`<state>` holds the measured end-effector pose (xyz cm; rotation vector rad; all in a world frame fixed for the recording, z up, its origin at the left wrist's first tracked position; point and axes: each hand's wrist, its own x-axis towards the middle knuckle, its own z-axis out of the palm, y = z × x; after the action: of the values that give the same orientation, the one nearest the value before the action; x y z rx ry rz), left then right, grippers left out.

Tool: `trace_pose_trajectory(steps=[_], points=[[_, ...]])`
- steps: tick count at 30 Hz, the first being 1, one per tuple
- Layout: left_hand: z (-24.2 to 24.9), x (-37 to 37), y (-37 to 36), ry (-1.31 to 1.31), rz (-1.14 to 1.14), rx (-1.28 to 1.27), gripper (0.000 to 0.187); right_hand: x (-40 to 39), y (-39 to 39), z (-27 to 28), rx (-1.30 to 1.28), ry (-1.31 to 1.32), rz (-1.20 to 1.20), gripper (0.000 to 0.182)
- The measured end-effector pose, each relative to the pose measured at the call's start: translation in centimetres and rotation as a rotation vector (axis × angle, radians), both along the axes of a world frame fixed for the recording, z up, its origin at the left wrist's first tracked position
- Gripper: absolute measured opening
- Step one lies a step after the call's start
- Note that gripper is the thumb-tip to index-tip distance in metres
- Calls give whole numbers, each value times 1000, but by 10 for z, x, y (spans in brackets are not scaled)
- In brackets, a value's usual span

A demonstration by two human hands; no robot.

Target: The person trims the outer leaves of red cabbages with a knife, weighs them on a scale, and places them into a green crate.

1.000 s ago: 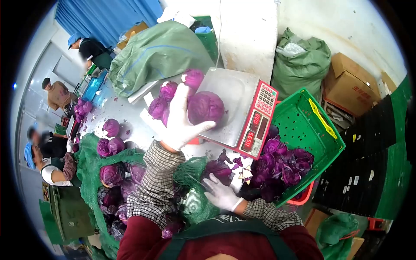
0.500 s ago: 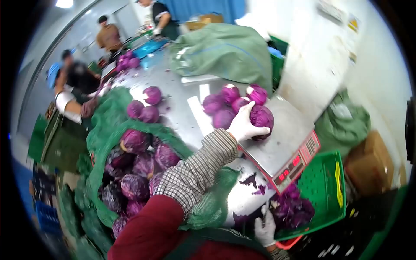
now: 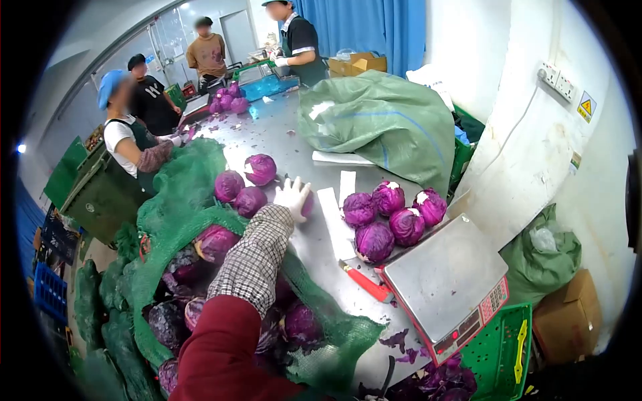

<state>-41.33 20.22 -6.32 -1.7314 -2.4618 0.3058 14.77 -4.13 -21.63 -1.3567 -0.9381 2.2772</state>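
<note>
Stretching across the steel table (image 3: 281, 144), your left arm passes over the green mesh sack (image 3: 180, 200) of red cabbages, and beyond lies a stuffed green bag (image 3: 381, 120). At your right stands the weighing scale (image 3: 445, 281), four trimmed heads (image 3: 391, 220) clustered just beside its pan. Your left hand (image 3: 292, 196), gloved white, cups a red cabbage (image 3: 307, 204) resting on the tabletop, fingers spread over it. Your right hand is out of sight.

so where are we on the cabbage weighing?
Done: five red cabbages sit grouped on the steel table beside the scale, whose pan is bare. In hand: the left hand rests on another cabbage. Left: the green net sack holds many heads.
</note>
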Motion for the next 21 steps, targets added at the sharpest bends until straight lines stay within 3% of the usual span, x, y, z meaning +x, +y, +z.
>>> trace_pose_trajectory(steps=[3, 4, 7, 8, 9, 12, 14, 15, 17, 19, 20, 21], points=[[-33, -42, 13, 284, 24, 12, 94, -16, 17, 21, 39, -72, 11, 44], [-31, -46, 17, 229, 177, -86, 63, -22, 23, 27, 49, -88, 16, 44], [-35, -67, 7, 135, 272, 69, 45, -26, 23, 31, 100, -103, 30, 43], [-43, -80, 10, 213, 270, 211, 42, -23, 22, 28, 128, -103, 42, 43], [0, -52, -5, 263, 243, 283, 43, -17, 17, 22, 167, -102, 57, 43], [67, -37, -45, 263, 28, 554, 50, 21, -9, -7, 375, -93, 125, 42], [135, -4, -101, 205, 48, 454, 65, -12, -4, 74, 311, 117, -14, 48], [156, 4, -138, 158, 25, 485, 64, -13, -11, 71, 320, 201, -67, 49], [189, 22, -212, 145, -49, 588, 63, 13, 2, 14, 114, 49, 242, 45], [207, 42, -293, 110, -17, 612, 62, -21, -20, 91, 470, 118, 202, 43], [209, 48, -333, 105, 3, 627, 60, -32, -19, 121, 553, 100, 316, 37], [207, 58, -371, 35, 80, 645, 59, -33, -14, 113, 734, 102, 464, 32]])
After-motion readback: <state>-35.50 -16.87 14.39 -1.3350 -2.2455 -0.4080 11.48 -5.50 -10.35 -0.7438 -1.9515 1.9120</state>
